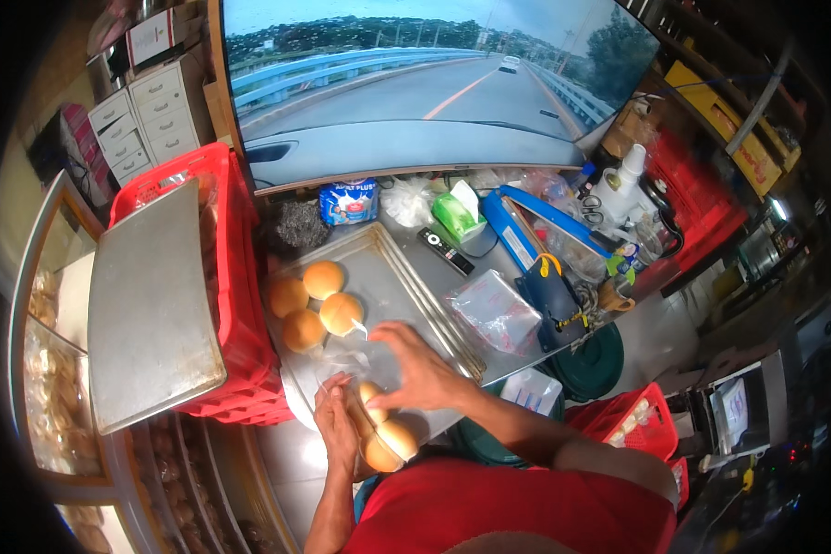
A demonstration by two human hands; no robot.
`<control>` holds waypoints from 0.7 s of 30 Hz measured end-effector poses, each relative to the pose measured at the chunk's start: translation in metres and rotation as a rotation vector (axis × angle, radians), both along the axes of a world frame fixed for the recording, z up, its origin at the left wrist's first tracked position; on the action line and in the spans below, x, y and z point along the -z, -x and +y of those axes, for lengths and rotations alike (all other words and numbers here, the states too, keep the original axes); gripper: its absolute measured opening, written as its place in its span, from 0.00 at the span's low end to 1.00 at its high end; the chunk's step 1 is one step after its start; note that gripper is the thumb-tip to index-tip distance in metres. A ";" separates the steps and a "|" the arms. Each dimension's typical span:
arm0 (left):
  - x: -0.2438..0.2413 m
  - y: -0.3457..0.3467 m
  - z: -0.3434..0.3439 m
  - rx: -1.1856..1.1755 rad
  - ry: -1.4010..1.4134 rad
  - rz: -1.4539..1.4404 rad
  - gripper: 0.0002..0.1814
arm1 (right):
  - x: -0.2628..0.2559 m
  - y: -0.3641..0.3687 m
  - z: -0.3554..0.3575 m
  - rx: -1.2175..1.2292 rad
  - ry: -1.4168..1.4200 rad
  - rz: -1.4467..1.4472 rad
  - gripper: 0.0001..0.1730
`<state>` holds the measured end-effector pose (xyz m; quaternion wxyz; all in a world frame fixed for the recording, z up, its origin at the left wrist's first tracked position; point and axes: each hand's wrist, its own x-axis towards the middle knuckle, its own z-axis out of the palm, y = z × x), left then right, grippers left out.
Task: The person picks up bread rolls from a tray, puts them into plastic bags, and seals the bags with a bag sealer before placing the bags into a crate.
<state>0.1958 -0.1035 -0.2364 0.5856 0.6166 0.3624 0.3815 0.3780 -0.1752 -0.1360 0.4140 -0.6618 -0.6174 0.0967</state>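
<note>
My left hand pinches the mouth of a clear plastic bag, which is hard to make out. Round golden buns lie against that hand, apparently inside the bag. My right hand is spread above them, fingers apart, its thumb close to one bun. A thin white strip of what looks like plastic is by its fingertips; whether they touch it I cannot tell. Several loose buns sit together on the metal baking tray, beyond my hands and to the left.
Left of the tray stand stacked red plastic crates with a metal sheet on top. Rightward lie a remote control, a pack of plastic bags, a blue impulse sealer and green tissues. A large screen stands behind.
</note>
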 end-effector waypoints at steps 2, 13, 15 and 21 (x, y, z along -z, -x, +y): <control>-0.010 -0.009 -0.002 0.025 0.047 -0.098 0.25 | 0.023 0.008 0.011 -0.158 0.116 0.108 0.36; -0.053 -0.011 0.025 -0.186 -0.780 0.220 0.23 | 0.052 0.009 0.039 -0.155 0.115 -0.003 0.08; -0.054 -0.006 0.047 -0.033 -0.882 0.294 0.16 | 0.053 0.007 0.044 -0.162 0.053 -0.046 0.04; -0.037 -0.001 0.074 0.004 -0.660 0.305 0.11 | 0.052 -0.003 0.049 -0.077 -0.074 -0.074 0.10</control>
